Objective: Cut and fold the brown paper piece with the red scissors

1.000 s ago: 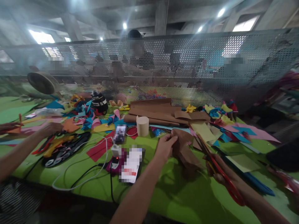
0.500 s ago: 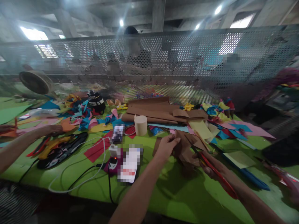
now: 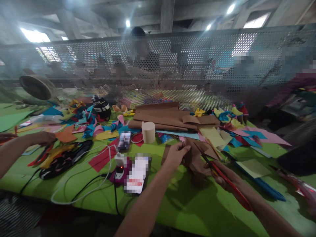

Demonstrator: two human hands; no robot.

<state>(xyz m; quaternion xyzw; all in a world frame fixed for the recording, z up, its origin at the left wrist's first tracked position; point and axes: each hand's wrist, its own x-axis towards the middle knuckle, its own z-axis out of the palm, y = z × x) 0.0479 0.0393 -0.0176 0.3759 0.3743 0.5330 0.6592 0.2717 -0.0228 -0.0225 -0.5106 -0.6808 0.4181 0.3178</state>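
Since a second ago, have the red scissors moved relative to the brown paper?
Yes. The red scissors in the right hand came left, and the blades now meet the brown paper pinched by the left hand.

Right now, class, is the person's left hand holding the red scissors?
No, the left hand pinches the brown paper, while the right hand holds the red scissors.

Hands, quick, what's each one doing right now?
Left hand: closed, pinching the brown paper.
Right hand: closed on the red scissors, blades at the paper.
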